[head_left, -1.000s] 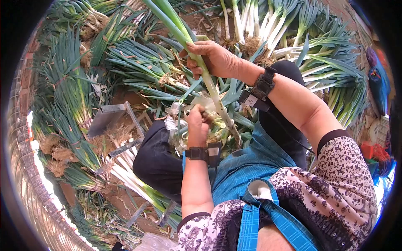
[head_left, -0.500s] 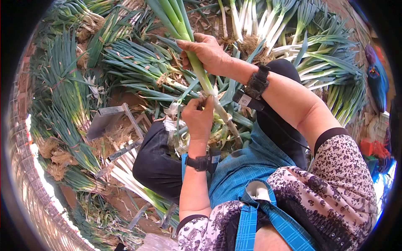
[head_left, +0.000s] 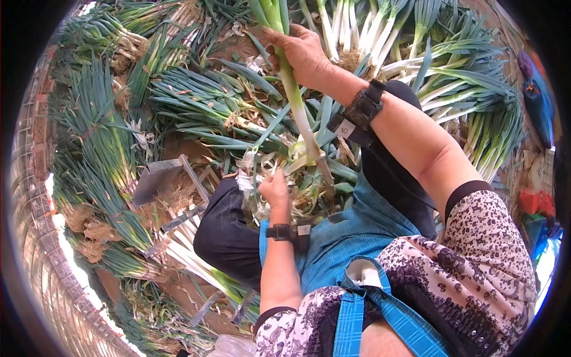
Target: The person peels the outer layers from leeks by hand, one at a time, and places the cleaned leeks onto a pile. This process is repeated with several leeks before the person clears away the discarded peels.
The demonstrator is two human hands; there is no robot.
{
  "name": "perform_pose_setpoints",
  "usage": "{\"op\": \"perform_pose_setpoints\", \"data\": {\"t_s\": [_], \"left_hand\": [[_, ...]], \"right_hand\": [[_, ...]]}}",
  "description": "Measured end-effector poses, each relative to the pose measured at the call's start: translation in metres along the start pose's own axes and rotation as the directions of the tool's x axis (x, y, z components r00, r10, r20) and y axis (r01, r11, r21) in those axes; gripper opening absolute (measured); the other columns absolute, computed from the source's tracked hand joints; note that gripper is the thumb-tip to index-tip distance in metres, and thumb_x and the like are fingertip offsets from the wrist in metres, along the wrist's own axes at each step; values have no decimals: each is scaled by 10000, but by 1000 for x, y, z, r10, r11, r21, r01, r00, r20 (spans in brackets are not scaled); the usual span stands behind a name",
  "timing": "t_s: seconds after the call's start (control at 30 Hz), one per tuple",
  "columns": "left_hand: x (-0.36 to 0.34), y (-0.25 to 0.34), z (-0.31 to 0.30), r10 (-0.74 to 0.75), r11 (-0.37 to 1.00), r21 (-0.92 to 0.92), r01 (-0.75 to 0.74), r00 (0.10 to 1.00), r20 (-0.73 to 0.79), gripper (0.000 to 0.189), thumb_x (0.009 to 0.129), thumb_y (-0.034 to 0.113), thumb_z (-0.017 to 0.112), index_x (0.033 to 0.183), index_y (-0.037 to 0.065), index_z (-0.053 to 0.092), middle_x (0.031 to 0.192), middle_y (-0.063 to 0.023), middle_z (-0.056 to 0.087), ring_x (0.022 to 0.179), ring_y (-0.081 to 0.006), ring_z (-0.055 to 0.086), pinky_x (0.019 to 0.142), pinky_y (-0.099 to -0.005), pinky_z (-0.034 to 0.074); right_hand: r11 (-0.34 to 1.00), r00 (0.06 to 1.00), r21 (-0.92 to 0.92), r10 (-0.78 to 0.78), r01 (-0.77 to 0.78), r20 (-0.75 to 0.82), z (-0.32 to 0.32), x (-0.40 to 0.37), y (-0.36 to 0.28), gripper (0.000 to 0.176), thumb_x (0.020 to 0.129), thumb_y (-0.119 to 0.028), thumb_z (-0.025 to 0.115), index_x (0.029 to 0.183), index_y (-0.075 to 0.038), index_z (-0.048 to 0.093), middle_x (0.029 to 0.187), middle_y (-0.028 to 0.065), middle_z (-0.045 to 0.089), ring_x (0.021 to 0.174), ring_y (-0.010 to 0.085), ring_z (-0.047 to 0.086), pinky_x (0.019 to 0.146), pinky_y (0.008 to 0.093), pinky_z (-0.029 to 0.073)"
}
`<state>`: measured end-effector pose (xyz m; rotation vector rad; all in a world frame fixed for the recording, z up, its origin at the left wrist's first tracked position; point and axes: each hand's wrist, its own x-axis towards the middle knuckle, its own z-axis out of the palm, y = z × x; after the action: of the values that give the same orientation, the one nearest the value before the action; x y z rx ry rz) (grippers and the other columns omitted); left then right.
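Observation:
My right hand (head_left: 300, 56) is closed around the upper part of a long green onion (head_left: 297, 107), its green leaves running off the top of the view. The white shank slants down to a brownish root end (head_left: 325, 171) above my lap. Lower and to the left, my left hand (head_left: 275, 189) is closed in a pinch, apart from the shank and slightly blurred. A pale strip of outer skin (head_left: 297, 163) stretches between its fingertips and the onion's lower end. Loose peelings (head_left: 253, 190) lie beside and under this hand.
Bundled green onions (head_left: 98, 125) lie on the left, and white-stemmed ones (head_left: 452, 77) fan out at upper right. A metal-framed stool (head_left: 157, 181) stands beside my left knee (head_left: 223, 229). A mesh wall (head_left: 35, 250) curves along the left edge.
My left hand has moved down off the shank, pulling a strip of skin. My right hand has risen slightly with the green onion, whose lower shank now looks whiter.

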<state>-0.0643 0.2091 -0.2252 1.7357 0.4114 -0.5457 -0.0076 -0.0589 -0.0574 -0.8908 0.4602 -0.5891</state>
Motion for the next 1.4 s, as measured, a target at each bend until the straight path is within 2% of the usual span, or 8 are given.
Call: {"op": "perform_pose_setpoints", "data": {"t_s": [0.13, 0.2, 0.27, 0.53, 0.73, 1.23, 1.3, 1.4], "left_hand": [[5, 30, -12, 514, 680, 636, -366, 856, -58, 341, 782, 252, 730, 910, -52, 643, 716, -95, 625, 665, -191, 609, 666, -326, 493], [-24, 66, 22, 709, 665, 229, -711, 697, 106, 364, 774, 183, 752, 1021, -41, 605, 885, -108, 632, 750, -181, 612, 708, -305, 501], [-55, 95, 47, 753, 483, 275, -832, 554, 354, 406, 766, 138, 762, 1090, -18, 574, 968, -96, 615, 792, -172, 607, 731, -292, 510], [-46, 73, 56, 810, 204, 351, -914, 359, 464, 155, 780, 14, 679, 828, -5, 533, 854, -125, 585, 730, -259, 564, 664, -322, 459], [-56, 69, 35, 723, 538, 254, -804, 595, 350, 207, 776, 43, 689, 860, -9, 506, 864, -159, 532, 785, -283, 536, 701, -367, 444], [-54, 74, 71, 689, 585, 296, -755, 655, 311, 116, 765, 27, 647, 854, -46, 655, 695, -99, 627, 600, -205, 591, 594, -300, 466], [-56, 70, 74, 446, 890, 8, -456, 874, 192, 105, 800, 78, 636, 822, -18, 674, 728, -32, 628, 655, -96, 553, 596, -266, 437], [-57, 70, 65, 379, 913, -240, -330, 904, 198, 93, 823, 85, 596, 843, 6, 639, 799, -15, 605, 694, -98, 564, 604, -255, 452]], "right_hand": [[999, 996, 50, -17, 21, -82, -4, 1, -2, 236, 820, -173, 715, 901, -15, 558, 666, 58, 597, 457, 124, 528, 390, 282, 445], [999, 995, 48, -17, 22, -98, -5, 0, 0, 247, 810, -160, 722, 919, -15, 553, 670, 60, 601, 466, 131, 541, 400, 283, 454], [998, 988, -16, -65, 64, -140, -4, 5, 5, 265, 805, -141, 722, 953, -7, 547, 674, 65, 606, 473, 133, 546, 419, 282, 469], [994, 993, -92, -65, 56, -99, -3, 8, 9, 291, 777, -91, 732, 983, 13, 554, 783, 106, 649, 594, 152, 657, 476, 264, 520], [925, 945, -220, -325, 309, -39, 4, 9, 4, 326, 743, -117, 775, 956, 19, 568, 768, 97, 652, 577, 124, 645, 492, 252, 534], [929, 937, -260, -310, 263, -162, 9, 6, 16, 326, 710, -121, 796, 939, -17, 588, 740, 73, 654, 582, 86, 579, 491, 252, 467], [911, 922, -300, -345, 284, -175, 7, 11, 15, 326, 708, -116, 797, 939, -18, 589, 743, 74, 655, 589, 91, 581, 501, 259, 471], [868, 863, -317, -458, 382, -215, 6, 15, 4, 319, 741, -185, 781, 928, -18, 584, 751, 81, 634, 619, 127, 592, 533, 293, 487]]}}
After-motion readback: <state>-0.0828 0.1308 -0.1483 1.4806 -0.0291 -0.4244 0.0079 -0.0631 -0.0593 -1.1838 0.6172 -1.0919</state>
